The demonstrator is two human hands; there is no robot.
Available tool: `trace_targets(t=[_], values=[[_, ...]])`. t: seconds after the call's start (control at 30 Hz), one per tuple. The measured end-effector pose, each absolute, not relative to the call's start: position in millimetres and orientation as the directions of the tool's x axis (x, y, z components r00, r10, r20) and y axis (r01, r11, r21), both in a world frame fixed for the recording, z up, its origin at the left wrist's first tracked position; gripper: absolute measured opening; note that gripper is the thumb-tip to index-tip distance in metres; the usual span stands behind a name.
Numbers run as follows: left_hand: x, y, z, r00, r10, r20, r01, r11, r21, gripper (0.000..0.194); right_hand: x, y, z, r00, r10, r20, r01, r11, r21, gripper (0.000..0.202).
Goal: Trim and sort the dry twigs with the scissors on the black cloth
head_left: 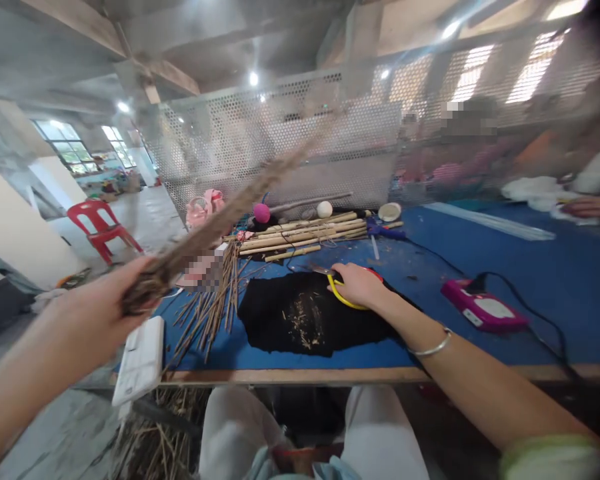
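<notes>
My left hand is raised at the left, closed round the near end of a long brown stick, which slants up and away to the right. Yellow-handled scissors lie under my right hand, whose fingers are wrapped over the handles. Beneath them is a black cloth with pale shavings scattered on it. A bundle of thin twigs lies just left of the cloth, and thicker pale sticks are stacked behind it.
On the blue table are a magenta box with a black cable, a blue glue gun, a pink ball, a white ball and clear strips. A white power bank sits at the left edge. Another person's hand is at far right.
</notes>
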State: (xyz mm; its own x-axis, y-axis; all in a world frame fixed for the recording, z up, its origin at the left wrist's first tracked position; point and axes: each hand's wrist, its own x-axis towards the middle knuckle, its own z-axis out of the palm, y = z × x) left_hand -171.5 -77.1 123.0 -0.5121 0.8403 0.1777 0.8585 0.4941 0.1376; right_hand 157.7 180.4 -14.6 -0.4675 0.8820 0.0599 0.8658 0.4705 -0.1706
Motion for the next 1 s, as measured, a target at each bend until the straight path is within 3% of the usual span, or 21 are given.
trace_targets(t=[0.03,0.1,0.23,0.33,0.4,0.47,0.53,0.6,0.67,0.77,0.9,1.0], values=[[-144,-60,124,-0.365,0.906,0.214,0.929,0.369,0.021,0.066,161,174,-11,-0.468,0.882,0.056,0.868,0.471,-0.159,0.043],[-102,-31,118,-0.154,0.97,0.188,0.981,0.172,-0.084,0.062,172,156,-3,-0.495,0.868,0.033,0.856,0.494,-0.15,0.045],[-61,10,85,0.042,0.996,0.08,0.98,-0.026,-0.195,0.075,205,109,13,-0.577,0.812,-0.087,0.8,0.541,-0.257,0.041],[-50,33,60,0.005,0.996,0.092,0.988,0.009,-0.153,0.081,232,79,23,-0.625,0.754,-0.201,0.745,0.5,-0.442,0.035],[-48,46,49,-0.059,0.993,0.102,0.994,0.068,-0.086,0.075,246,66,25,-0.688,0.673,-0.27,0.654,0.415,-0.632,0.042],[-47,55,43,-0.077,0.994,0.076,0.996,0.08,-0.035,0.054,253,58,22,-0.759,0.565,-0.323,0.515,0.217,-0.829,0.056],[-48,62,40,-0.037,0.998,0.047,0.999,0.037,0.014,0.031,252,54,15,-0.81,0.472,-0.348,0.362,-0.065,-0.93,0.067],[-50,66,37,0.004,0.999,0.037,0.997,-0.006,0.074,0.026,242,53,8,-0.823,0.435,-0.365,0.251,-0.297,-0.921,0.07],[-54,71,35,0.022,0.999,0.05,0.993,-0.028,0.118,0.027,229,54,5,-0.811,0.448,-0.377,0.189,-0.408,-0.893,0.065],[-62,75,30,0.041,0.996,0.081,0.987,-0.053,0.155,0.031,212,60,7,-0.79,0.464,-0.401,0.167,-0.466,-0.869,0.06],[-77,72,23,0.022,0.998,0.053,0.975,-0.033,0.22,0.058,204,66,5,-0.76,0.462,-0.456,0.195,-0.508,-0.839,0.06],[-88,68,19,0.034,0.999,0.015,0.973,-0.037,0.229,0.054,204,67,0,-0.748,0.463,-0.475,0.21,-0.515,-0.831,0.06]])
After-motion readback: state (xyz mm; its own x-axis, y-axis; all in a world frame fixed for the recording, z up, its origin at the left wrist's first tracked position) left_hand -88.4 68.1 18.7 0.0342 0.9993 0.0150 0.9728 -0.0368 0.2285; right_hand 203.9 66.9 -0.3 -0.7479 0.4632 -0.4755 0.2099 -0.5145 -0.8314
